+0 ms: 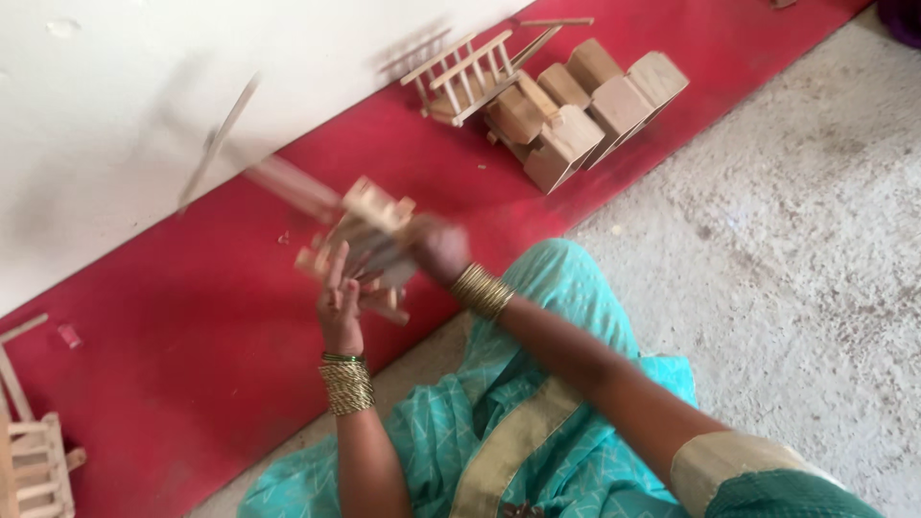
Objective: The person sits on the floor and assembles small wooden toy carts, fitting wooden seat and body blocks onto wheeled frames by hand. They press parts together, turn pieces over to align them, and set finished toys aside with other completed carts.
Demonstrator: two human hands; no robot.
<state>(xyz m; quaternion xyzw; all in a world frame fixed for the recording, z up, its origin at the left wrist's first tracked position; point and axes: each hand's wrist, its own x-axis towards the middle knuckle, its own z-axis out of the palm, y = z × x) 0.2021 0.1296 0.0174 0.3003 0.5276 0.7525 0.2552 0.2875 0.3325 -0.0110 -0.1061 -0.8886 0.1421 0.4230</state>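
Wooden frame (369, 230) in both hands

Floor's what I've got: grey rough concrete floor (796, 249) on the right w/ a red mat (173, 384) running diagonally along the white wall (115, 96). On the mat up top: a cluster of wooden blocks (585, 105) touching each other, a slatted wooden frame (460, 77) just beside them on the wall side. Bottom-left corner another slatted wooden piece (38, 465), cut off by the edge, plus a small red scrap (69, 335) near it.
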